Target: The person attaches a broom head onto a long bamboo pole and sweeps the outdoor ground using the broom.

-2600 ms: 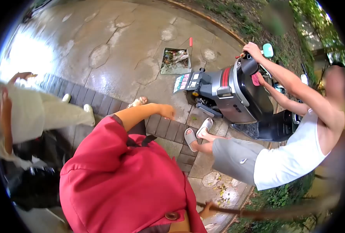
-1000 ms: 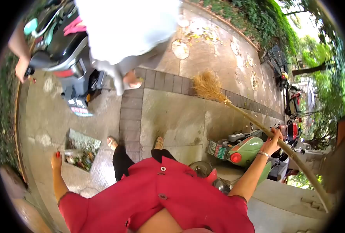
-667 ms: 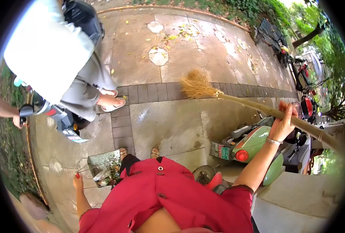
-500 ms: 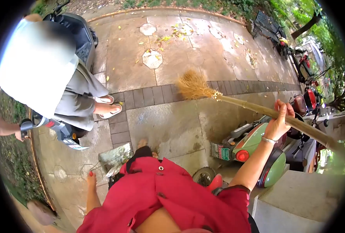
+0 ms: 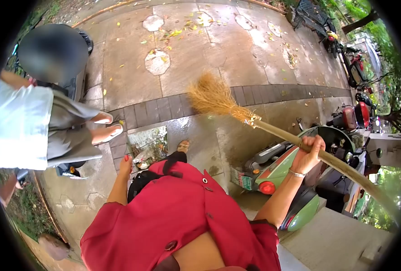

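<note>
My right hand [image 5: 311, 154] is wrapped round the pole of a long-handled broom [image 5: 277, 132]. The broom slants across the view, and its straw bristles [image 5: 211, 95] hang over the dark paving strip ahead. Down at my left side, my left hand [image 5: 126, 166] is closed beside a pale dustpan [image 5: 157, 134], apparently on its thin handle, which is mostly hidden. Leaves and litter [image 5: 148, 153] lie in the dustpan. My sandalled foot [image 5: 183, 146] stands just right of it.
A person in a white top [image 5: 22, 122] and grey trousers stands at the left among scooters. A green scooter [image 5: 277, 169] is parked close on my right, with red motorbikes [image 5: 356, 115] beyond. Fallen leaves [image 5: 175, 33] dot the wet paving. A bench [image 5: 311, 18] stands far right.
The view has shifted as I move forward. My left hand and the dustpan have come up and forward, showing the litter inside. The broom stays in my right hand. The other person has bent the head down.
</note>
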A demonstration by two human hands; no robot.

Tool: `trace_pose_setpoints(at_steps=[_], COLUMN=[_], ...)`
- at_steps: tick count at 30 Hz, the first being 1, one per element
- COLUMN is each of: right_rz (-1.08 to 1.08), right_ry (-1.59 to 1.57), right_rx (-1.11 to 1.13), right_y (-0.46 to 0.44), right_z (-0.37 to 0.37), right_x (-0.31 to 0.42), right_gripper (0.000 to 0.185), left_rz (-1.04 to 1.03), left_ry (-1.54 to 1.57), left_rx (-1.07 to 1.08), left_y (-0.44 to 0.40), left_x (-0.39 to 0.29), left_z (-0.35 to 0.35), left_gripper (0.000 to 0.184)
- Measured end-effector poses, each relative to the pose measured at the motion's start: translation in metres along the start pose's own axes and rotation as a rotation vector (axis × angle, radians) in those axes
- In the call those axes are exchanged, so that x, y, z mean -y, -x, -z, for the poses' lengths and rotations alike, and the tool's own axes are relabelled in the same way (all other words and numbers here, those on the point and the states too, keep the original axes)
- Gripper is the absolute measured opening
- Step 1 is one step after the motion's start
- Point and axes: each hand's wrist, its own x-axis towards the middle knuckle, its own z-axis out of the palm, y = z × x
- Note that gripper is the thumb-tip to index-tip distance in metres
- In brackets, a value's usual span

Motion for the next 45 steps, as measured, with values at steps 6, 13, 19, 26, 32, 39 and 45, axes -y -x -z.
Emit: trace_pose_setpoints(at_steps=[6, 13, 19, 26, 32, 39, 45], right_rz=[0.161, 0.349, 0.409, 0.503, 0.537, 0.453, 0.288], right_ry=[-0.139, -0.092, -0.028, 0.174, 0.354, 0.534, 0.600], right_rx=[-0.192, -0.260, -0.251, -0.231, -0.324, -0.484, -0.488], right_y=[-0.105, -0.218, -0.316, -0.415, -0.493, -0.600, -0.699], right_z=[0.008, 0.070, 0.135, 0.157, 0.161, 0.145, 0.129], right_x=[0.021, 0.061, 0.074, 0.066, 0.027, -0.055, -0.115], right_gripper=[0.024, 0.033, 0.031, 0.029, 0.028, 0.018, 0.012], left_rz=[-0.060, -0.065, -0.113, -0.150, -0.164, -0.209, -0.034], left_ry=[-0.017, -0.061, -0.074, -0.148, -0.160, -0.243, -0.229], left_rx=[0.103, 0.114, 0.129, 0.045, 0.106, 0.123, 0.108], left_y=[-0.049, -0.111, -0.145, -0.169, -0.227, -0.346, -0.381], left_x=[-0.076, -0.186, -0.274, -0.380, -0.442, -0.458, -0.486], left_z=[-0.111, -0.239, -0.360, -0.486, -0.584, -0.698, -0.796], left_gripper=[0.015, 0.012, 0.006, 0.006, 0.004, 0.002, 0.008])
